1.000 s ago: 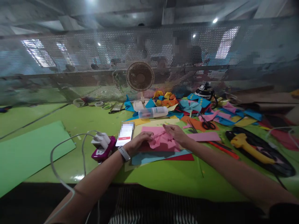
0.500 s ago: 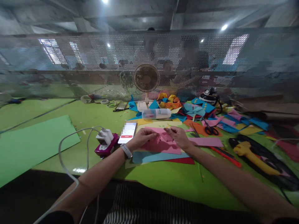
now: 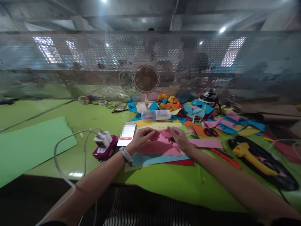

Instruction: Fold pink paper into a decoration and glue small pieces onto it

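Between my two hands is a small folded piece of pink paper (image 3: 165, 133). My left hand (image 3: 144, 138), with a pale watch strap on the wrist, pinches its left side. The fingers of my right hand (image 3: 180, 138) close on its right side. Beneath the hands lies a flat pink sheet (image 3: 162, 149), on top of a light blue sheet (image 3: 150, 160) and a red one (image 3: 184, 163). Fingers hide part of the folds. A pink paper strip (image 3: 207, 143) extends to the right from under my right wrist.
A phone (image 3: 126, 135) and a purple power adapter (image 3: 105, 152) with cables are on the left. To the right lie scissors (image 3: 210, 131), an orange-red cutter (image 3: 227, 158) and a yellow glue gun (image 3: 255, 160) on a black tray. Behind are a bottle (image 3: 162, 115), a fan (image 3: 146, 79) and coloured paper pieces.
Both hands have turned slightly around the folded pink paper, and more of it shows raised between the fingertips. The whole view has shifted a little; the other things stay in place.
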A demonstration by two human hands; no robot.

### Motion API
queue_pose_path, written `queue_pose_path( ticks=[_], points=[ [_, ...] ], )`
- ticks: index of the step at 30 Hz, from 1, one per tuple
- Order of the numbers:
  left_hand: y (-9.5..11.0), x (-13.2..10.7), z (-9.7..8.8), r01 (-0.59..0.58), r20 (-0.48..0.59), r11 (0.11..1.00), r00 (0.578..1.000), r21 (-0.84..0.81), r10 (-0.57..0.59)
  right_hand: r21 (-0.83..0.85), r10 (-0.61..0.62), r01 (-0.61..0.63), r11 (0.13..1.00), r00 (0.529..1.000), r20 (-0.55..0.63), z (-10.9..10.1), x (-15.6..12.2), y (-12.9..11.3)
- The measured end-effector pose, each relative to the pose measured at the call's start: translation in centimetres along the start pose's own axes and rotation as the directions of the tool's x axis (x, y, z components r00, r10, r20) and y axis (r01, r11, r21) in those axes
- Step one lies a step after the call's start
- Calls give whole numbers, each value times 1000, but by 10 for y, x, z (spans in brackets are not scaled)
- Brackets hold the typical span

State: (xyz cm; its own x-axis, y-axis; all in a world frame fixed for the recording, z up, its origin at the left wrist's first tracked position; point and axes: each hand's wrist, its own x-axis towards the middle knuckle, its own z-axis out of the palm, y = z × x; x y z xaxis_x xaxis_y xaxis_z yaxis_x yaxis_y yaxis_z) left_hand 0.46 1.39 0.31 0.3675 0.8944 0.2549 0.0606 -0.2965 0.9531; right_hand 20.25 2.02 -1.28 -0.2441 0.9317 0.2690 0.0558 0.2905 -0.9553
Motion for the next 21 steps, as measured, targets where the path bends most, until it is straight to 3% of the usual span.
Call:
queue_pose_path(
  ticks=[2, 4, 6, 10, 13, 17, 19, 21],
  points=[
    [5, -2, 0, -66, -109, 993, 991, 102, 77, -58, -66, 64, 996, 997, -31, 2, -2, 0],
    [10, -5, 0, -122, -268, 954, 943, 273, 197, -166, -134, 119, 979, 987, -85, 3, -5, -1],
    [14, -7, 0, -134, -322, 916, 909, 378, 266, -304, -218, 189, 934, 974, -64, 3, -8, -3],
    [14, -10, 3, -103, -158, 942, 974, 319, 160, -571, -390, 408, 712, 907, 161, 1, -10, -3],
    [10, -9, 5, -62, -138, 954, 985, 294, 106, -689, -452, 529, 495, 834, 315, 2, -11, 1],
    [5, -6, 5, -77, -95, 958, 990, 277, 107, -753, -560, 625, 207, 707, 432, 7, -13, 5],
    [3, -5, 6, -84, -62, 965, 993, 247, 102, -753, -580, 643, 140, 670, 463, 9, -14, 6],
    [1, -5, 7, -61, -54, 977, 996, 204, 74, -735, -589, 662, 145, 655, 473, 8, -15, 6]
  ],
)
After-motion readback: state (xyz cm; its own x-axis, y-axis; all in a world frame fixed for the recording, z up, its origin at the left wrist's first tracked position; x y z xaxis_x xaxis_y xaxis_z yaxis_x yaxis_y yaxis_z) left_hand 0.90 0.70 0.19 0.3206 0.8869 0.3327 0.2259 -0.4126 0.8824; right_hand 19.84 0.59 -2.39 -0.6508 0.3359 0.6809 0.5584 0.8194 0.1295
